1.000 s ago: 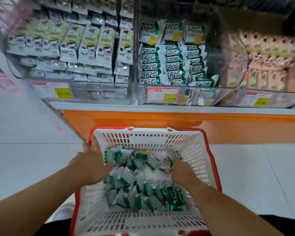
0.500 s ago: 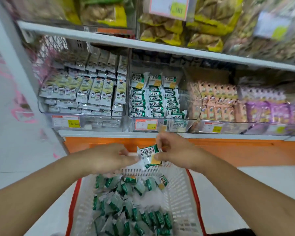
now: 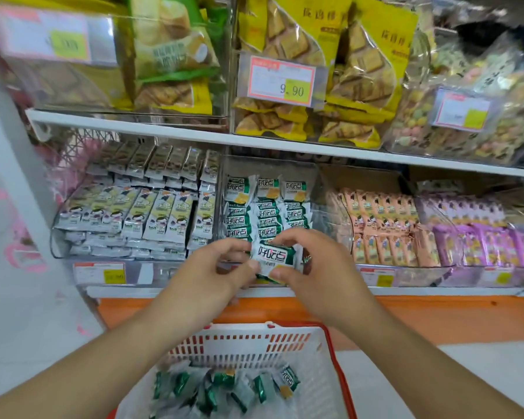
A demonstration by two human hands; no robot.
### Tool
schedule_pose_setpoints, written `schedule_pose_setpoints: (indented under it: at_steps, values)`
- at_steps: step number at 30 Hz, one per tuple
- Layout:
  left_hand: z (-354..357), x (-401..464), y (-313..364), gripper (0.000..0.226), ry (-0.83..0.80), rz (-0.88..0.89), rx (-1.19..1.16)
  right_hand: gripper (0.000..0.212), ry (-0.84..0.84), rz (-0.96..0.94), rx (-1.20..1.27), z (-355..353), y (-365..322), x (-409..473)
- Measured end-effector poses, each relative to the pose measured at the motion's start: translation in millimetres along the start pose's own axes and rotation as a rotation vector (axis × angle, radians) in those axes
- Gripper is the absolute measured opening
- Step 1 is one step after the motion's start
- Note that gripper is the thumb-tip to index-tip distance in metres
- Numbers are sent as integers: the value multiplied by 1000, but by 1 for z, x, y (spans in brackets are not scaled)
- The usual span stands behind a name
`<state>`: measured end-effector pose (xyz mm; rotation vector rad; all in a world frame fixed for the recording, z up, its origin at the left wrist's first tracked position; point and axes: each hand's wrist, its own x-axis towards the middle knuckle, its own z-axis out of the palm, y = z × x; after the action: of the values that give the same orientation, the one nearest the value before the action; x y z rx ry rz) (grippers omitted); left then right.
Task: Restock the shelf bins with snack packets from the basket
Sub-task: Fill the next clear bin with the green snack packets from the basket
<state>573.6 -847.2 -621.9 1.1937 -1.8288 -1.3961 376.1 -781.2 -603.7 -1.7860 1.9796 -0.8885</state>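
Both hands, left hand (image 3: 221, 267) and right hand (image 3: 312, 267), pinching one green packet (image 3: 273, 256) label-up at the bin (image 3: 330, 219) front edge to match rows.

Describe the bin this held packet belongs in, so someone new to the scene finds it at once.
On the lower shelf, above the orange base, look behind the hands. The middle clear bin sits between the bin of grey-and-yellow packets and the bin of pink packets. It alone holds green-and-white packets, matching the held packet.

Head-worn camera looks forward and down, close to the shelf bins (image 3: 270, 207) and basket (image 3: 254, 346).
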Motion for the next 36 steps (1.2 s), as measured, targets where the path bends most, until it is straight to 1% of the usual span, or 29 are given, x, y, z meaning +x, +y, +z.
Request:
schedule_pose_setpoints:
  at_steps: [3, 4, 7, 9, 11, 13, 16, 19, 24, 28, 30, 33, 34, 36]
  values:
    - [-3, 4, -5, 38, -27, 32, 253, 34, 44, 51, -12, -6, 14, 28]
    - [-4, 6, -7, 38, -36, 28, 289, 34, 56, 52, -33, -7, 19, 40]
    - [-7, 14, -14, 31, -44, 31, 321, 34, 82, 51, -122, -3, 32, 88]
    - [-8, 19, -17, 22, -31, 30, 280, 34, 99, 64, -156, 4, 42, 124]
    - [-8, 22, -19, 14, -16, 29, 237, 36, 111, 40, -205, 12, 53, 159]
    - [-6, 24, -22, 13, -8, 52, 238, 36, 110, 14, -249, 22, 64, 189]
    - [-4, 24, -22, 13, -2, 91, 286, 37, 100, 7, -239, 35, 77, 221]
    - [-3, 24, -24, 16, -1, 113, 338, 39, 129, -71, -387, 48, 91, 236]
    - [-2, 23, -23, 17, -14, 111, 335, 42, 158, -127, -436, 58, 101, 236]
    - [-3, 20, -21, 15, -8, 98, 295, 53, 171, -171, -450, 50, 95, 219]
    - [-5, 18, -21, 17, -14, 79, 268, 55, 182, -184, -440, 42, 88, 202]
    - [-10, 8, -15, 21, -49, 50, 251, 49, 178, -136, -404, 30, 72, 164]
    - [-13, 1, -12, 22, -61, 46, 261, 44, 160, -126, -347, 28, 65, 144]
    - [-18, -5, -9, 20, -70, 52, 283, 30, 166, -166, -206, 23, 50, 108]
